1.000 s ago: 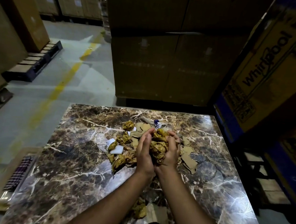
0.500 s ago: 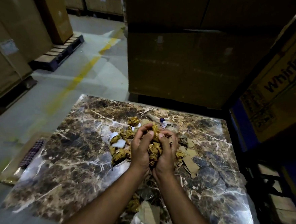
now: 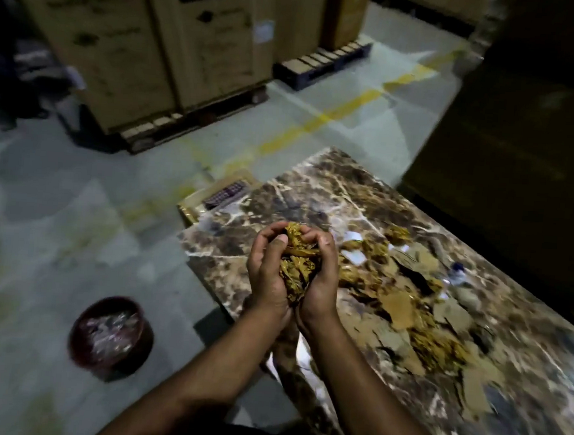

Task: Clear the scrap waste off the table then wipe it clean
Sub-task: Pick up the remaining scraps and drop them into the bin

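Note:
Between both palms I hold a bundle of crumpled yellow-brown tape scraps [image 3: 297,264], lifted above the near left part of the marble table [image 3: 243,234]. My left hand [image 3: 266,270] curls round the bundle's left side and my right hand [image 3: 322,281] cups its right side. More crumpled tape [image 3: 434,348], torn cardboard pieces [image 3: 400,308] and white paper bits [image 3: 352,256] lie spread over the tabletop to the right.
A dark red round bin [image 3: 111,335] with shiny waste inside stands on the grey floor to my left. A flat box [image 3: 219,195] leans by the table's far left corner. Large cardboard cartons on pallets [image 3: 161,49] stand beyond, and a dark stack [image 3: 521,148] rises behind the table.
My view has swung left, bringing the bin and the floor into sight. Both hands have lifted the gathered tape bundle off the pile and carried it toward the table's left edge.

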{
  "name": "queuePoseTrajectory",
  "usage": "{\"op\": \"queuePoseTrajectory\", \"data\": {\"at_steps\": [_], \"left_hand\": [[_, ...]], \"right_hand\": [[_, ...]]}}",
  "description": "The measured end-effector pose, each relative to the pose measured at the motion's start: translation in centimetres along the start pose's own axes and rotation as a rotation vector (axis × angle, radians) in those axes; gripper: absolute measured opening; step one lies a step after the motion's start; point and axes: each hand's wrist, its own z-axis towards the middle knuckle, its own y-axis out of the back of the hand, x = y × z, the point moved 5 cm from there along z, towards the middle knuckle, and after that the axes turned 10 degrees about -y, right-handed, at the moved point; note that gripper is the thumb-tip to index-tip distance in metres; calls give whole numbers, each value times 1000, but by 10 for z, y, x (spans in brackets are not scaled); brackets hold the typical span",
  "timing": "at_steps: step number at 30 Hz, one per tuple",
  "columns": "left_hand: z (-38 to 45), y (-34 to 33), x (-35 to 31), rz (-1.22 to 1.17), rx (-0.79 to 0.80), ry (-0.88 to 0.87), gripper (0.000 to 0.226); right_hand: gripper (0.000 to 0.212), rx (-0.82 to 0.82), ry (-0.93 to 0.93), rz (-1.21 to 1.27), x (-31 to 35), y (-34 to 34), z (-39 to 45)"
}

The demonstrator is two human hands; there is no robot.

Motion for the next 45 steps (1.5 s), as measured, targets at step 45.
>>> {"op": "queuePoseTrajectory", "data": {"at_steps": [45], "left_hand": [[208, 852, 130, 745, -795, -86, 39]], "right_hand": [[25, 763, -439, -1042, -829, -266, 64]]}}
